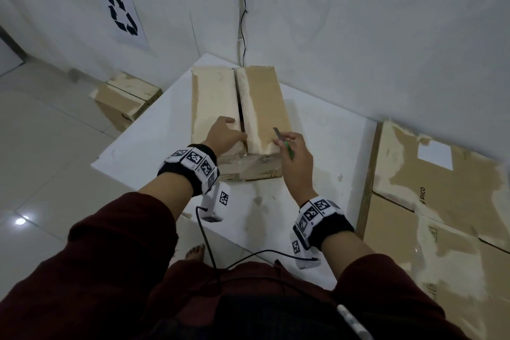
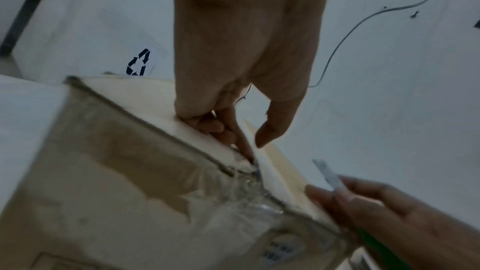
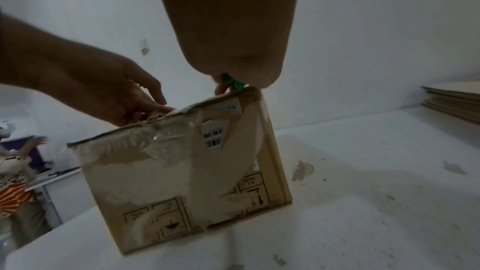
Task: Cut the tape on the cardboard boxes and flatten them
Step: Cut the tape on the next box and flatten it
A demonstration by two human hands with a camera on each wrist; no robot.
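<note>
A brown cardboard box (image 1: 262, 96) stands on the white table (image 1: 154, 146), its two top flaps parted by a dark slit down the middle. My left hand (image 1: 226, 132) is at the near end of the left flap, its fingers (image 2: 221, 128) curled into the slit round the flap's edge, the thumb held apart. Just right of it, my right hand (image 1: 295, 154) grips a green-handled cutter (image 1: 287, 148), blade (image 2: 328, 175) out, raised above the right flap. Crumpled clear tape (image 3: 171, 139) clings to the box's near face (image 3: 182, 171).
Flattened cardboard sheets (image 1: 441, 215) lie stacked at the table's right. Another box (image 1: 127, 99) sits on the floor to the left, below a recycling sign (image 1: 121, 12). The wall corner is close behind the box. A black cable (image 1: 209, 251) hangs by my waist.
</note>
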